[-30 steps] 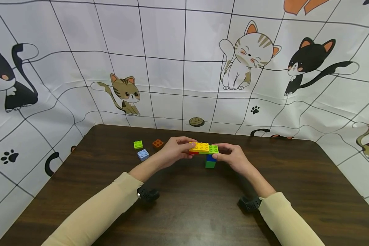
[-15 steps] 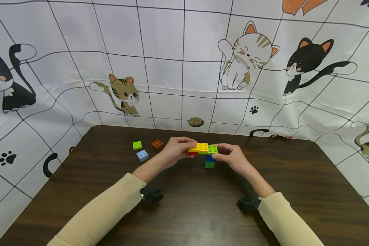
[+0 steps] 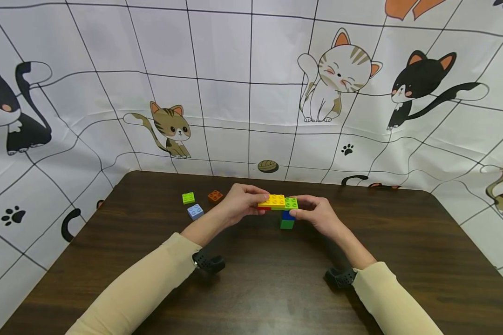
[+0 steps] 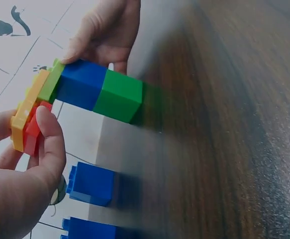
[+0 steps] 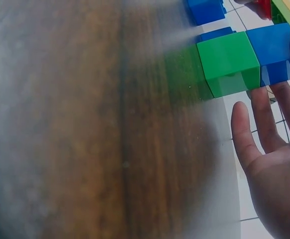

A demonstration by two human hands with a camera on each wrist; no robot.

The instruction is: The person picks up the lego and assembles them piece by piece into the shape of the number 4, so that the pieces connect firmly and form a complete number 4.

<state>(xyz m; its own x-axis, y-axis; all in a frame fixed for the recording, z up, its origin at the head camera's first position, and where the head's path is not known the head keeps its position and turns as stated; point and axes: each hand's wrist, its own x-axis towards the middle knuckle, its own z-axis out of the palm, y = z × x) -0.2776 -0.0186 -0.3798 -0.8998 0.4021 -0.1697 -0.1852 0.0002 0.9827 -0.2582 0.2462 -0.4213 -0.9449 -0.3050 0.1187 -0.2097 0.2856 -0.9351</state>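
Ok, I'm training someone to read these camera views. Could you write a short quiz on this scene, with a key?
1. What colour is the block at the bottom of the stack?
2. True or false: only one hand touches the stack.
3. In the head view, which of these loose bricks lies nearest the camera?
(a) lime
(b) orange
(c) light blue brick

Key
1. Green: the green block is lowest.
2. False: the left hand pinches the stack at its yellow brick and red brick, while the right hand holds the other end.
3. (c)
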